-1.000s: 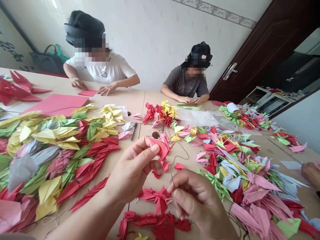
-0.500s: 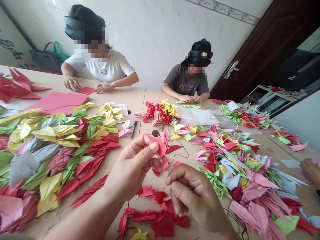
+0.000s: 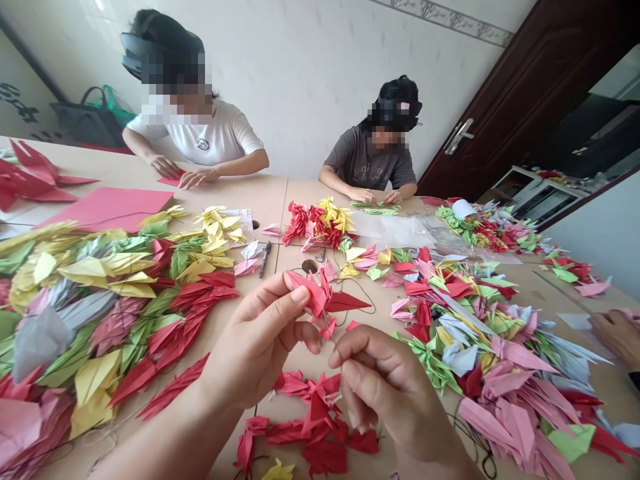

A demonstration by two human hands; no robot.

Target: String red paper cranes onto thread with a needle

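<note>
My left hand (image 3: 267,327) pinches a red folded paper crane (image 3: 314,293) between thumb and fingers, in the middle of the view. Close below it, my right hand (image 3: 385,383) is closed with thumb and forefinger on a thin needle (image 3: 331,333) that points up to the crane's underside. A dark thread (image 3: 367,290) loops on the table behind the crane. Beneath my hands lie strings of red paper cranes (image 3: 305,430). Whether the needle tip has gone into the paper is too small to tell.
Heaps of colourful folded cranes lie left (image 3: 105,273) and right (image 3: 515,393). Across the table (image 3: 270,193), one person handles red paper (image 3: 171,179) and another green strips (image 3: 380,209). Another person's hand (image 3: 620,337) is at the right edge. A pen (image 3: 265,259) lies mid-table.
The crane has tipped slightly in my left hand, while my right hand keeps nearly the same place. Across the table, the person on the left has moved both hands together over the red paper.
</note>
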